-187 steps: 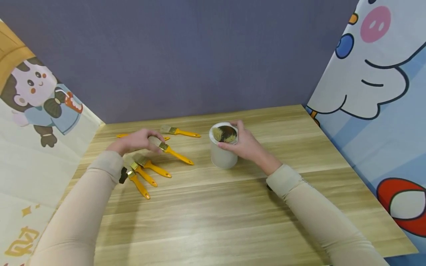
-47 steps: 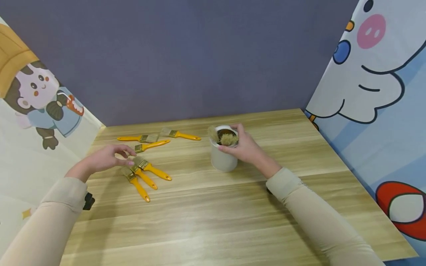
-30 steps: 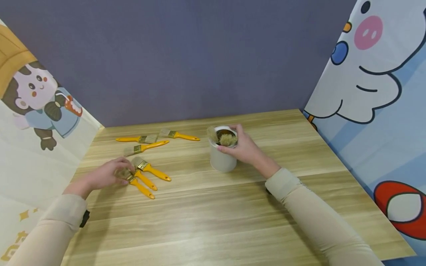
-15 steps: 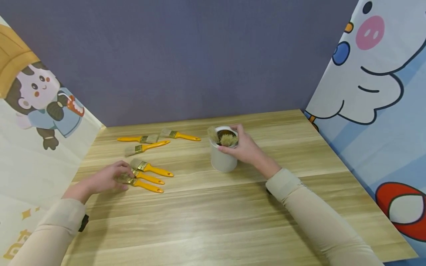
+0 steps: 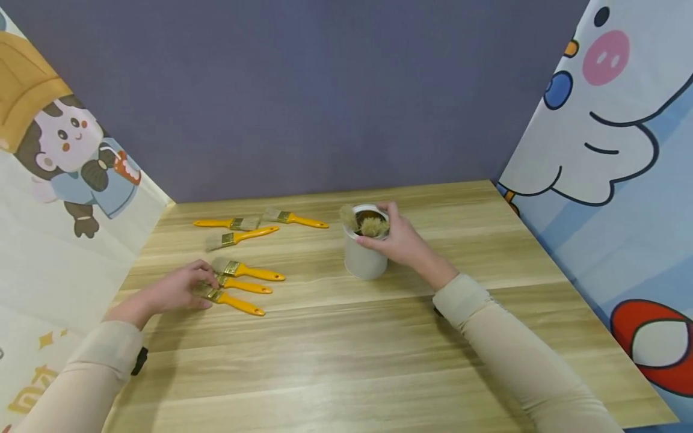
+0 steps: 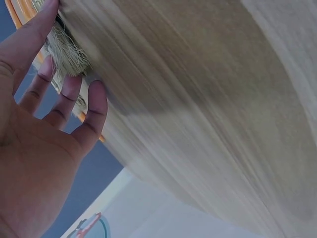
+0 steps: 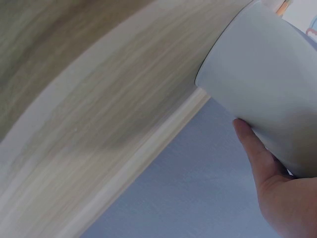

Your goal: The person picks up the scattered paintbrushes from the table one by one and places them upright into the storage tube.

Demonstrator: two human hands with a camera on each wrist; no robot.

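Observation:
My left hand (image 5: 181, 287) has its thumb and fingers about the bristle end of the nearest yellow-handled paintbrush (image 5: 243, 305), over the table's left side. Beside it lie a second paintbrush (image 5: 251, 287), its bristles partly behind my fingers, and a third paintbrush (image 5: 262, 274). All three handles point right. In the left wrist view, bristles (image 6: 67, 54) show between thumb and fingertips. My right hand (image 5: 400, 240) grips a white can (image 5: 364, 260) by its upper right side, thumb at the front of the rim. Brush bristles (image 5: 373, 227) stick up out of the can; their handles are hidden inside.
Behind my left hand lie more paintbrushes: one (image 5: 212, 223) at the back left, one (image 5: 308, 222) nearer the can and one (image 5: 254, 233) slanting in front. A grey-blue wall (image 5: 335, 108) rises behind the wooden table (image 5: 368, 355), with cartoon-printed panels at both sides.
The paintbrush in my left hand 6.2 s ago is gone from it; bristles now rise above the can rim. The left hand has reached the front paintbrushes, and their handles have swung rightward.

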